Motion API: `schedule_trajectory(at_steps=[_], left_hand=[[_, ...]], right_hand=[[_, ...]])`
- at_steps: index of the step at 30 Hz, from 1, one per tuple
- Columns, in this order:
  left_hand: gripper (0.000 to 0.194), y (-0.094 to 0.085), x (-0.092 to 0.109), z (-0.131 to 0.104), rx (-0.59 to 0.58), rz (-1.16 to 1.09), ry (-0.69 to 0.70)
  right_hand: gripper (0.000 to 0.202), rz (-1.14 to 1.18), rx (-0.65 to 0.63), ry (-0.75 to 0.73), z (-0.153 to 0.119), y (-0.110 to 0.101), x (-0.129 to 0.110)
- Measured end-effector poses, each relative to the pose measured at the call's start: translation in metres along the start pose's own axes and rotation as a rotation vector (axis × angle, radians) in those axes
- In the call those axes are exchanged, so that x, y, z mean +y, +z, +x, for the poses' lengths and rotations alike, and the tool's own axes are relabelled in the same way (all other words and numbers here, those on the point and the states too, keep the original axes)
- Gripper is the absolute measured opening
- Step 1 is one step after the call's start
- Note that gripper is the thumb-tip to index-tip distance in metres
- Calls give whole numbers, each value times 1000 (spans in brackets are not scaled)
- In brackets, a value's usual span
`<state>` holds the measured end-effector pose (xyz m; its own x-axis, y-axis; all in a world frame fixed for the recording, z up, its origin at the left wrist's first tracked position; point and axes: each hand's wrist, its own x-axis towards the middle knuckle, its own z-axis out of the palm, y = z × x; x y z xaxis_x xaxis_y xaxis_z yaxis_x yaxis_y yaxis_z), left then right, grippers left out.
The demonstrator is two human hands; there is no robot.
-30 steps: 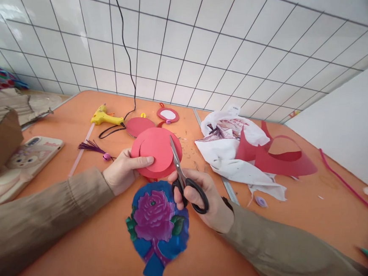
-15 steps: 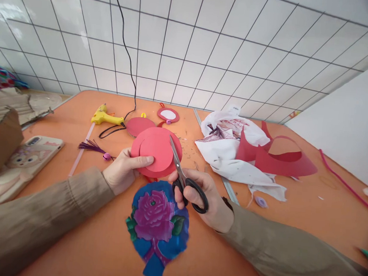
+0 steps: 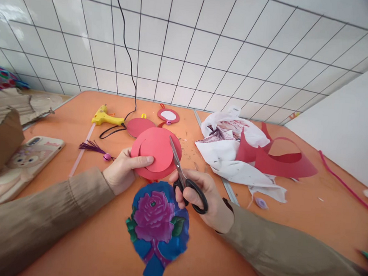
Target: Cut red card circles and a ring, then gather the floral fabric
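My left hand (image 3: 124, 171) pinches a red paper disc (image 3: 159, 153) by its left side, thumb flat on top. Behind that disc lies a larger red disc (image 3: 176, 161), its rim showing around it. In my right hand (image 3: 206, 195) is a pair of black-handled scissors (image 3: 179, 171), fingers through the loops. The blades look closed, their tips over the right part of the red discs. Below the hands, a blue fabric piece with a purple rose (image 3: 155, 216) lies on the orange table (image 3: 99, 242).
A yellow glue gun (image 3: 105, 117) with a black cord stands behind left, near a purple tassel (image 3: 92, 146). Another red disc (image 3: 140, 127) lies behind my hands. Right are white cloth (image 3: 233, 159) and red paper scraps (image 3: 284, 163); left, a phone (image 3: 25, 164) and cardboard box (image 3: 0, 145).
Almost nothing differs. Both hands, the red discs and the scissors keep the same places, with only a very slight shift of the view.
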<state>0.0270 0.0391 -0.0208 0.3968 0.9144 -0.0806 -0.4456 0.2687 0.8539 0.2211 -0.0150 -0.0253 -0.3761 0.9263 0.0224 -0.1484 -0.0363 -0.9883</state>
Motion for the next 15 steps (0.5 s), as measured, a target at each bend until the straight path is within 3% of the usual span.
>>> schedule_trajectory(at_steps=[15], left_hand=[[17,-1,2,1,26,-17,13]], right_hand=[[46,-33,4,-6,2,-3,1]])
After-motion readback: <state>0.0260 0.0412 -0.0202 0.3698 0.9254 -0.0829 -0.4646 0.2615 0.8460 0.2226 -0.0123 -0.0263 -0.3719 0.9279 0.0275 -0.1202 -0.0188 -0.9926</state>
